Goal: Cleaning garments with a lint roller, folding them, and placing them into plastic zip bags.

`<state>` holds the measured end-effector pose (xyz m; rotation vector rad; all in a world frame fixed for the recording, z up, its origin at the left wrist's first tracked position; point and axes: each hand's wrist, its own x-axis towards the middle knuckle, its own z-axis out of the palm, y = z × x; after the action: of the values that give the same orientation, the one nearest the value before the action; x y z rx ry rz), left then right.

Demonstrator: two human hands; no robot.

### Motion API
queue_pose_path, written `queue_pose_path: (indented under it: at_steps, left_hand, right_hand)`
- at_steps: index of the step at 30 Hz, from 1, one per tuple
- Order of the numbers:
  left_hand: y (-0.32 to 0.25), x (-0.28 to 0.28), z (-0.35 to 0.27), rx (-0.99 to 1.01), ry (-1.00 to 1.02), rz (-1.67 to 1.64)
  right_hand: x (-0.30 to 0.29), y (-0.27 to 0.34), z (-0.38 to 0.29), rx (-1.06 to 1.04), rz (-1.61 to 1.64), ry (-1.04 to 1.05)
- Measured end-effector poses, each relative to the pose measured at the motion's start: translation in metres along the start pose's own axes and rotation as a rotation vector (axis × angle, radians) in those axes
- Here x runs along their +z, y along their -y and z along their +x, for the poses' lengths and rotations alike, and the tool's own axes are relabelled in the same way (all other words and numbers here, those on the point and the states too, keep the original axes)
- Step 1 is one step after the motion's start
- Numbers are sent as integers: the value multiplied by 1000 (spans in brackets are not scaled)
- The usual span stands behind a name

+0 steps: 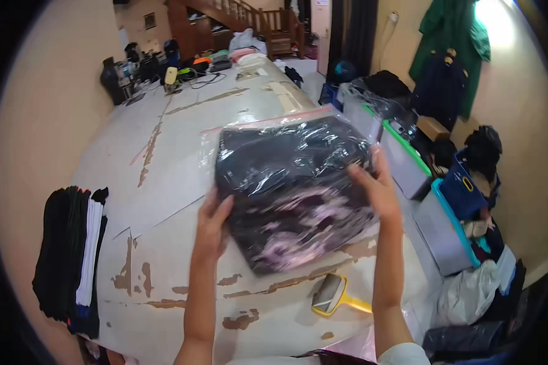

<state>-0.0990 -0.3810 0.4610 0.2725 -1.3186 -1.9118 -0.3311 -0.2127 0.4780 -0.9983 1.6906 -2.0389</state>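
A dark folded garment with a pinkish-white print, in a clear plastic bag (297,182) with a red seal line along its far edge, is held up over the worn white table (164,255). My left hand (213,221) grips the bag's left side. On the right side, my right hand (378,182) holds it with the thumb on top. Beneath and nearer to me, a yellow-handled lint roller (331,294) lies on the table by my right forearm.
Folded black and white garments (68,255) are stacked at the table's left edge. Electrical gear and cables (171,80) and cloth piles (249,54) lie at the far end. Lidded plastic boxes (443,228) and bags stand along the right, beneath a hanging green garment (452,41).
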Motion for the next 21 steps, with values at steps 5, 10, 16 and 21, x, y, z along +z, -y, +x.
queue_pose_path:
  at_steps: [5,10,16,21]
  left_hand:
    - [95,47,91,-207,-100,183]
    - [221,17,121,-227,-142,665]
    - [193,31,119,-223,-189,652]
    - [205,-36,68,-216,-183,205]
  right_hand:
    - [-80,-71,99,-114,-414,-153]
    - [-116,-204,120,85,-705,-76]
    - [-137,-227,127,23,-757,-108]
    - [-111,-205,110,-276,-1265,-341]
